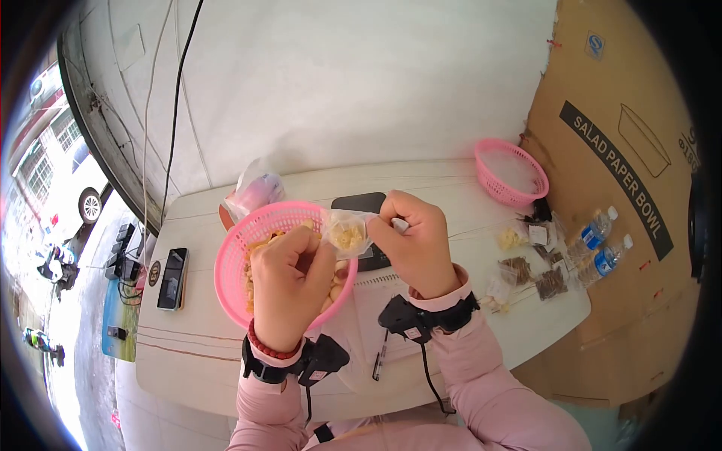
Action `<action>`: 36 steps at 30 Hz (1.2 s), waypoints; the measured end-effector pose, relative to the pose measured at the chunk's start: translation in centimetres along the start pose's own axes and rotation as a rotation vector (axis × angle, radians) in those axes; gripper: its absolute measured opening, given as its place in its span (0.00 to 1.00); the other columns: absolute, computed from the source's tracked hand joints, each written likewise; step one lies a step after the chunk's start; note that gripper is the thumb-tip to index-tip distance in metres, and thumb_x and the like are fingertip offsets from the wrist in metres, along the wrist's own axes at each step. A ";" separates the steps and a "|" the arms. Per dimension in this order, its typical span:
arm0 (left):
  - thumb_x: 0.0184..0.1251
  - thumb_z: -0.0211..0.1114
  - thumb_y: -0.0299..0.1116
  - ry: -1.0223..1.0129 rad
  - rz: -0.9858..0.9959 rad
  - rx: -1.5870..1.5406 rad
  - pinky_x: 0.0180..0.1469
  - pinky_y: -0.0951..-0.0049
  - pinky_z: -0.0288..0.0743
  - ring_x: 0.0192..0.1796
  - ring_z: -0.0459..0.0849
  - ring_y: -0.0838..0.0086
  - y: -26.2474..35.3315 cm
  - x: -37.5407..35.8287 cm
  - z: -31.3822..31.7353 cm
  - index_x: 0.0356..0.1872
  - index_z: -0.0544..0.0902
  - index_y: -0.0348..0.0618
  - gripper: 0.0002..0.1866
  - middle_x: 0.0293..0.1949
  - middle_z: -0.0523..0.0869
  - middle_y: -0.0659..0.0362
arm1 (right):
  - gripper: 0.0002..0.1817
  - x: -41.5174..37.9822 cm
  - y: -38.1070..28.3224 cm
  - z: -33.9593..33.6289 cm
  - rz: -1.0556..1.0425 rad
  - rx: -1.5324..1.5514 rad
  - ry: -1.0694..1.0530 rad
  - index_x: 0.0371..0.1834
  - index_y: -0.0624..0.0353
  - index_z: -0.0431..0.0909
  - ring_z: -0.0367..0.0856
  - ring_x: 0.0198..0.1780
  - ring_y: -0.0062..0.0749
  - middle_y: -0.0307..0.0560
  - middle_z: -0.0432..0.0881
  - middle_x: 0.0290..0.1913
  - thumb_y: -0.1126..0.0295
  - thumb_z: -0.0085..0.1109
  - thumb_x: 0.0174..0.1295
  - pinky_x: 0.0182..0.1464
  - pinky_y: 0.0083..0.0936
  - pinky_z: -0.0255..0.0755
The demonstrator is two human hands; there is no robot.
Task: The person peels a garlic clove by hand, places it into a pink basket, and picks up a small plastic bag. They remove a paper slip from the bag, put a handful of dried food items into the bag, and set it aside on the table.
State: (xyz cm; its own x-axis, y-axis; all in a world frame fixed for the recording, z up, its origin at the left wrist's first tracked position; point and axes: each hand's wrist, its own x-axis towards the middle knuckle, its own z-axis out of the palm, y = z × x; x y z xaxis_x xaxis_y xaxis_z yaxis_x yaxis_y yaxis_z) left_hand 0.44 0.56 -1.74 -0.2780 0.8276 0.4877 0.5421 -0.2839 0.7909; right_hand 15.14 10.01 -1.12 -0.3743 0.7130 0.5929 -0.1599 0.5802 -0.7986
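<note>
One small clear bag (349, 234) held up over the table, between both hands, just above the rim of the near pink basket (248, 248). Already partly filled with pale yellow pieces, but not yet closed, as far as visible. Left hand (289, 282) curled narrow above the basket, fingertips pinched at the bag's left edge; whether some piece is inside the grip, cannot tell. Right hand (414, 240) closed on the bag's top right corner, holding the mouth up.

Many yellow pieces (332, 289) still lying in the near basket, so probably much filling left. Several packed bags (526, 263) already put down at the right part of the table (203, 346), some with yellow content, some with dark brown content, near each other. Judged from this: a good part done, more remaining.

Behind those, a second pink basket (511, 173), seemingly with nothing inside. Under the right hand, a black flat device (361, 203) and a notebook (368, 297) with a pen (378, 361). At the left, a phone (172, 278) lying flat. Behind the near basket, a crumpled plastic bag (257, 188).

Readable writing: "SALAD PAPER BOWL" in white letters on a black band on the big cardboard box (632, 150) at the right. Two water bottles (598, 244) with blue labels beside the box, text too small to read.
</note>
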 end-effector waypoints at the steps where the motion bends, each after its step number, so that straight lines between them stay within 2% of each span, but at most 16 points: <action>1: 0.66 0.59 0.26 -0.002 -0.004 0.000 0.21 0.85 0.59 0.21 0.68 0.87 0.0 -0.2 0.0 0.27 0.70 0.38 0.09 0.24 0.75 0.65 | 0.12 -0.1 0.1 0.2 0.005 0.000 0.000 0.18 0.62 0.65 0.60 0.22 0.12 0.34 0.67 0.17 0.77 0.56 0.56 0.22 0.15 0.55; 4: 0.56 0.66 0.26 0.042 0.017 0.212 0.23 0.79 0.61 0.20 0.69 0.82 0.8 -0.1 0.2 0.26 0.69 0.35 0.12 0.19 0.73 0.61 | 0.11 -0.2 0.2 0.3 -0.012 -0.155 0.032 0.18 0.65 0.65 0.62 0.23 0.13 0.36 0.67 0.17 0.78 0.56 0.54 0.23 0.17 0.58; 6: 0.56 0.69 0.29 0.172 0.128 -0.110 0.24 0.78 0.62 0.21 0.69 0.81 0.9 0.4 0.7 0.28 0.69 0.36 0.14 0.24 0.76 0.60 | 0.10 -0.1 -0.1 0.0 -0.029 -0.002 0.033 0.20 0.65 0.67 0.61 0.23 0.13 0.35 0.67 0.17 0.77 0.56 0.55 0.23 0.17 0.58; 7: 0.54 0.73 0.34 0.135 0.067 -0.214 0.36 0.74 0.73 0.36 0.79 0.73 0.9 0.4 0.3 0.40 0.70 0.36 0.21 0.42 0.78 0.54 | 0.10 0.1 -0.2 -0.4 -0.046 0.029 0.024 0.21 0.65 0.68 0.61 0.23 0.12 0.34 0.68 0.18 0.77 0.57 0.57 0.24 0.17 0.57; 8: 0.54 0.73 0.34 0.136 0.063 -0.213 0.36 0.74 0.73 0.36 0.79 0.73 0.7 0.5 0.1 0.40 0.70 0.36 0.21 0.42 0.78 0.54 | 0.10 0.2 -0.3 -0.7 -0.043 0.030 0.022 0.21 0.65 0.68 0.61 0.23 0.12 0.34 0.68 0.18 0.77 0.57 0.57 0.24 0.17 0.57; 10: 0.49 0.77 0.38 0.072 0.096 -0.212 0.53 0.62 0.74 0.60 0.73 0.57 0.2 0.8 -0.2 0.56 0.63 0.36 0.38 0.59 0.67 0.48 | 0.11 0.3 -1.0 -1.2 0.101 0.211 -0.008 0.21 0.64 0.69 0.60 0.24 0.11 0.33 0.69 0.20 0.76 0.57 0.59 0.24 0.15 0.56; 11: 0.44 0.79 0.36 -0.027 -0.048 -0.377 0.62 0.54 0.68 0.70 0.57 0.48 0.4 0.9 -0.3 0.66 0.54 0.40 0.50 0.65 0.58 0.46 | 0.11 0.3 -1.4 -1.3 0.162 0.272 -0.010 0.21 0.62 0.70 0.60 0.22 0.09 0.31 0.69 0.20 0.74 0.58 0.60 0.22 0.13 0.53; 14: 0.42 0.80 0.32 -0.150 -0.143 -0.431 0.59 0.56 0.71 0.69 0.58 0.47 0.3 1.1 -0.2 0.68 0.53 0.45 0.53 0.66 0.56 0.44 | 0.11 0.4 -1.8 -1.6 0.306 0.513 -0.026 0.22 0.60 0.71 0.57 0.19 0.10 0.30 0.67 0.19 0.72 0.59 0.61 0.20 0.13 0.50; 15: 0.44 0.78 0.26 -0.160 -0.091 -0.467 0.55 0.64 0.75 0.66 0.67 0.55 0.1 1.4 0.1 0.69 0.53 0.48 0.51 0.64 0.62 0.46 | 0.11 0.6 -1.6 -1.5 0.323 0.588 -0.026 0.23 0.57 0.72 0.54 0.17 0.11 0.30 0.65 0.18 0.69 0.60 0.61 0.19 0.13 0.47; 19: 0.48 0.73 0.20 -0.269 -0.078 -0.647 0.51 0.73 0.78 0.57 0.77 0.65 -0.9 2.0 -0.3 0.67 0.57 0.45 0.44 0.58 0.72 0.49 | 0.11 1.0 -0.5 -1.0 0.403 0.743 -0.009 0.23 0.56 0.72 0.53 0.17 0.11 0.29 0.64 0.17 0.70 0.60 0.61 0.19 0.13 0.47; 21: 0.48 0.67 0.13 -0.211 -0.146 -0.604 0.53 0.73 0.76 0.53 0.79 0.71 -0.7 2.1 -1.7 0.64 0.62 0.37 0.38 0.52 0.76 0.53 | 0.11 1.1 0.5 -1.1 0.423 0.687 -0.044 0.23 0.56 0.71 0.53 0.17 0.11 0.29 0.63 0.17 0.68 0.61 0.61 0.18 0.13 0.45; 25: 0.49 0.66 0.12 -0.183 -0.152 -0.625 0.53 0.73 0.77 0.52 0.79 0.71 -0.6 1.8 -3.6 0.61 0.65 0.37 0.35 0.54 0.75 0.54 | 0.11 1.1 1.7 -0.2 0.490 0.541 -0.074 0.23 0.56 0.70 0.54 0.16 0.11 0.29 0.63 0.17 0.70 0.62 0.61 0.17 0.12 0.47; 28: 0.49 0.66 0.12 -0.200 -0.125 -0.567 0.53 0.74 0.77 0.52 0.79 0.71 -1.2 1.8 -4.2 0.61 0.65 0.37 0.35 0.54 0.75 0.54 | 0.10 0.8 1.9 0.6 0.344 0.418 0.007 0.24 0.57 0.70 0.56 0.15 0.10 0.29 0.64 0.17 0.73 0.62 0.59 0.17 0.12 0.48; 29: 0.49 0.66 0.12 -0.201 -0.127 -0.568 0.53 0.74 0.77 0.52 0.79 0.71 -1.5 1.9 -4.3 0.61 0.65 0.37 0.35 0.54 0.75 0.54 | 0.07 0.8 1.8 0.7 0.277 0.422 0.015 0.26 0.59 0.74 0.58 0.17 0.10 0.29 0.65 0.18 0.74 0.63 0.58 0.18 0.11 0.51; 31: 0.52 0.67 0.13 -0.194 -0.067 -0.553 0.43 0.81 0.75 0.44 0.80 0.78 -1.9 1.9 -4.3 0.61 0.64 0.38 0.34 0.48 0.78 0.55 | 0.04 0.8 1.5 0.7 0.209 0.422 0.024 0.28 0.62 0.78 0.60 0.18 0.10 0.29 0.66 0.18 0.76 0.64 0.56 0.19 0.11 0.53; 36: 0.50 0.63 0.09 -0.199 -0.052 -0.533 0.42 0.83 0.73 0.43 0.79 0.80 -1.4 1.8 -3.9 0.60 0.66 0.40 0.33 0.49 0.75 0.56 | 0.11 0.8 0.9 -0.1 0.275 0.205 -0.131 0.40 0.65 0.85 0.66 0.26 0.10 0.29 0.73 0.23 0.74 0.67 0.54 0.26 0.10 0.64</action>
State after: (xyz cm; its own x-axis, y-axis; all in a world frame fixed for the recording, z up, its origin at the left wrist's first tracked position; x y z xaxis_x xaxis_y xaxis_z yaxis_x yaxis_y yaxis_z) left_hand -3.95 0.57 -0.55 -0.1107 0.9077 0.4048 0.0422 -0.4027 0.9144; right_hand 14.77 11.11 -1.38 -0.5403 0.7673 0.3454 -0.2115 0.2735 -0.9383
